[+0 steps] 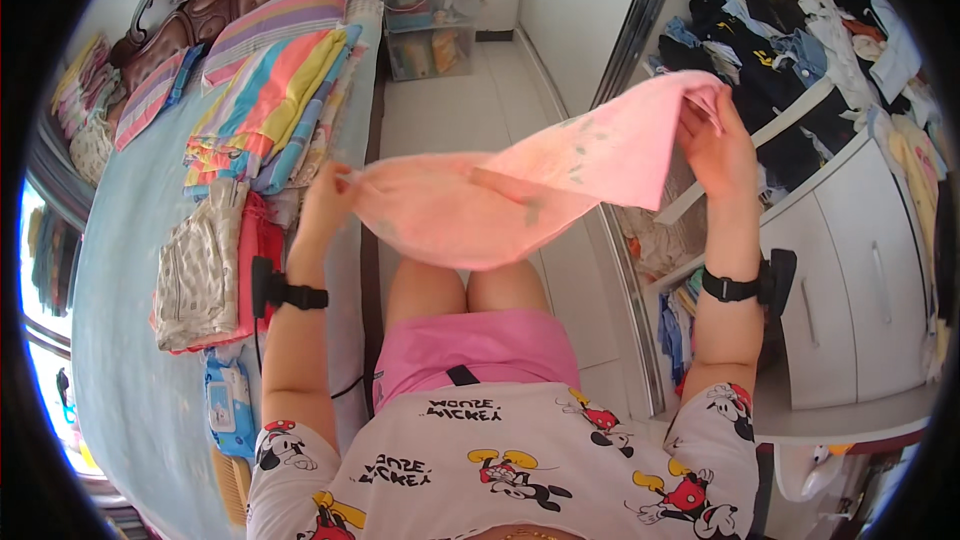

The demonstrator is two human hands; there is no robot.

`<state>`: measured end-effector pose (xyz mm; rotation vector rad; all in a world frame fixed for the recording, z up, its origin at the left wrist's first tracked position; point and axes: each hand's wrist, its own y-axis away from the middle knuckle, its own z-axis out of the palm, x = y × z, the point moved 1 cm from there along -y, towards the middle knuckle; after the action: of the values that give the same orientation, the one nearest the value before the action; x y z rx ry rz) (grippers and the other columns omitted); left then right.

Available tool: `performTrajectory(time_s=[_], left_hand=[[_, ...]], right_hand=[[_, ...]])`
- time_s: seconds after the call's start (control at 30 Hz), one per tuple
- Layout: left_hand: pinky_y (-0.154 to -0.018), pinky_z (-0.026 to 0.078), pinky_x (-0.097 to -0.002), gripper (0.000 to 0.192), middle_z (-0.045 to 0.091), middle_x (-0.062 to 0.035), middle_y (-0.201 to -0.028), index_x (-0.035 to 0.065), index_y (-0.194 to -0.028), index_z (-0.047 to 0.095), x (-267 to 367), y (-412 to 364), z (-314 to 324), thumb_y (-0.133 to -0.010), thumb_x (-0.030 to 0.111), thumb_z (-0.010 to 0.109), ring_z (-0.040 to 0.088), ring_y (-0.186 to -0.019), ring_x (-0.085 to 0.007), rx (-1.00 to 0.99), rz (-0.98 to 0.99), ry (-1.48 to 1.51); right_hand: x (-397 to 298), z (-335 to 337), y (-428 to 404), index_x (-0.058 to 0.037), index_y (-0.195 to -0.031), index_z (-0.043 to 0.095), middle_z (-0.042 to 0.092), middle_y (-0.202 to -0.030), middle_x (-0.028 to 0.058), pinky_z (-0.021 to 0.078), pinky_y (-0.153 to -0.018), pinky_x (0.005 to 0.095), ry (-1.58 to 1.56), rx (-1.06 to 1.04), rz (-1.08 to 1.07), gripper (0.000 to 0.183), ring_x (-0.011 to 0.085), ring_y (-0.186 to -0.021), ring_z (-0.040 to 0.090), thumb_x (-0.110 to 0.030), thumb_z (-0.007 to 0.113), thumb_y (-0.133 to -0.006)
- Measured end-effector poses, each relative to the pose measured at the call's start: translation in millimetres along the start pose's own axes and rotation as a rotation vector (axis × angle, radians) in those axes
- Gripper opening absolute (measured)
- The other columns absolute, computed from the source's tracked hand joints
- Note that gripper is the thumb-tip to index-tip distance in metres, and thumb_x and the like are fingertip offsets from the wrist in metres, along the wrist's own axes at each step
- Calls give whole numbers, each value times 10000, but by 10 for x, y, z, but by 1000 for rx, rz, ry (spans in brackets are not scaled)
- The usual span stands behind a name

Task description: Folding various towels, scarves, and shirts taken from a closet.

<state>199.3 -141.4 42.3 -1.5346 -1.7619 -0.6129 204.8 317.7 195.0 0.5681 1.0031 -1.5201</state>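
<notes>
A thin pink and peach cloth with a faint leaf pattern [480, 202] is stretched in the air in front of me, above my thighs. My left hand [330, 191] pinches its left end, over the bed's edge. At the other end, my right hand [716, 142] is raised beside the wardrobe, gripping a bunched upper corner between thumb and fingers. The cloth sags in the middle and looks twisted, with one flap hanging near my right hand. Part of the fingers of each hand is hidden by the cloth or blurred.
On the bed [127, 240] at left lie folded striped bedding [262, 105], folded checked clothes [199, 270], a wipes pack [229, 405] and a comb [231, 484]. An open wardrobe with heaped clothes [780, 45] and white drawers [840, 300] stands at right. Clear plastic drawers [431, 52] stand ahead.
</notes>
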Motion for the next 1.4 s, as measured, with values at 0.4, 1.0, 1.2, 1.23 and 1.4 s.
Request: performTrajectory(time_s=[0.4,1.0,1.2,1.23,1.4], left_hand=[[-834,404,-359,451,536,-187,-1060,6,-1094,509,1733,-43,702,-662,77,617,507,-994,-328,-41,546,390],[-752,425,-273,246,606,-73,-916,20,-1026,561,2368,-656,6,-816,105,468,550,-833,-148,-5,829,246],[-771,407,-278,259,599,-81,-919,20,-1017,556,2196,-749,5,-777,37,460,529,-872,-160,-52,587,338],[-755,408,-283,220,605,-93,-878,16,-978,565,2159,-736,40,-816,109,448,538,-823,-162,-6,633,234],[-753,410,-265,229,602,-84,-882,17,-994,563,2213,-650,-19,-807,71,442,535,-836,-152,14,534,343]], right_hand=[[250,937,-330,-15,-963,526,599,-927,129,460,-814,380,41,-328,16,277,263,-871,590,-260,412,-899],[199,690,-923,-58,-965,547,598,-872,26,393,-584,240,424,-62,-36,261,140,-745,581,-287,459,-875],[358,643,-1066,-52,-969,527,588,-886,50,443,-718,296,403,-47,-49,256,167,-779,575,-283,457,-884],[381,656,-1081,-40,-971,524,583,-892,57,449,-751,314,359,-74,-55,256,173,-791,570,-271,449,-888],[408,632,-1088,4,-986,531,571,-904,71,465,-730,300,360,-53,-59,281,157,-798,558,-242,439,-886]])
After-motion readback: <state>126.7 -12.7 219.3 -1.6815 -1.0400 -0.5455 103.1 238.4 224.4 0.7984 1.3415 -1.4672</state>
